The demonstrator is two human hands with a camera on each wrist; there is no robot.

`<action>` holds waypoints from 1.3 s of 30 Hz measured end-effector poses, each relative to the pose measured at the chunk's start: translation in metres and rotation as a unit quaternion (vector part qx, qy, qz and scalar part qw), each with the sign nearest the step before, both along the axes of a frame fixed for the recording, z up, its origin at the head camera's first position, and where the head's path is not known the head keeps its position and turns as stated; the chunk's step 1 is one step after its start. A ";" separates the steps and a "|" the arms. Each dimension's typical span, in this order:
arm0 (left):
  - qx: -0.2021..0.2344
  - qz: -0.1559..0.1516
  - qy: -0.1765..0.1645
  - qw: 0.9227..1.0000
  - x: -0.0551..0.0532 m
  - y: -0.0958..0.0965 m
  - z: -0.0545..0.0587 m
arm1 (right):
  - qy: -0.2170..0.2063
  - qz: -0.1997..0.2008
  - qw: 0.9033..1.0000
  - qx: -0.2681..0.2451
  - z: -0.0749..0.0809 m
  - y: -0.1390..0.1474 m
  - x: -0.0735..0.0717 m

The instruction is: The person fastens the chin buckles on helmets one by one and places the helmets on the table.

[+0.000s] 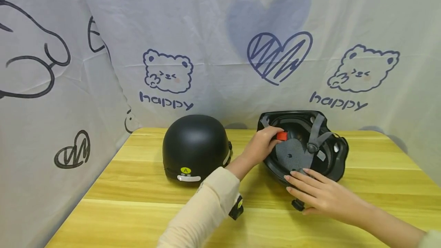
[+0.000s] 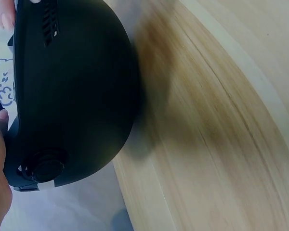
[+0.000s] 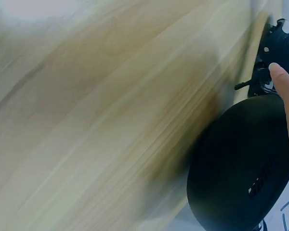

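Upturned helmet [image 1: 288, 157], hollow tilted forward, long axis slanted rightward, red buckle [image 1: 282, 136] pinched by left hand [image 1: 260, 144], right hand [image 1: 322, 194] straight-fingered.

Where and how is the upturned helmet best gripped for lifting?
Probably grip the upturned helmet by the rim at both sides, coming in from left and right: its opening faces up and toward the head camera, exposing that edge, while the smooth shell underneath curves away.

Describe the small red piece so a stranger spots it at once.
On the wooden table, find the helmet at the head view's right, its grey lining showing. At its opening, the left hand pinches a small red piece, set apart by colour from the black helmet and grey straps.
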State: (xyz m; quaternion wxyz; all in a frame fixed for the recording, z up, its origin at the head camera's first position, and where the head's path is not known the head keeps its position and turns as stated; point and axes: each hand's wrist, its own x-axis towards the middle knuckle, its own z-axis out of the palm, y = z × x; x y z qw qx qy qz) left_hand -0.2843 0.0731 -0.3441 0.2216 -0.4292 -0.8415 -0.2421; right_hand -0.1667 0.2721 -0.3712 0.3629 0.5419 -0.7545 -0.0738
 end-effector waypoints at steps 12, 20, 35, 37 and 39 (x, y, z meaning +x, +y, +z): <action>-0.012 0.008 -0.004 1.000 0.000 -0.001 -0.001 | -0.007 -0.001 0.999 0.032 -0.002 -0.003 -0.003; -0.021 0.009 0.010 1.000 0.002 -0.001 -0.001 | 0.013 -0.046 0.998 0.049 -0.007 -0.011 0.000; -0.013 0.008 0.017 1.000 0.002 -0.001 -0.004 | 0.018 -0.055 0.998 0.022 -0.015 -0.019 0.001; -0.011 0.007 0.017 1.000 0.002 -0.001 -0.004 | 0.011 -0.050 0.999 0.012 -0.014 -0.019 0.002; -0.010 0.008 0.015 1.000 0.001 -0.001 -0.004 | 0.001 -0.039 0.999 -0.006 -0.013 -0.020 0.002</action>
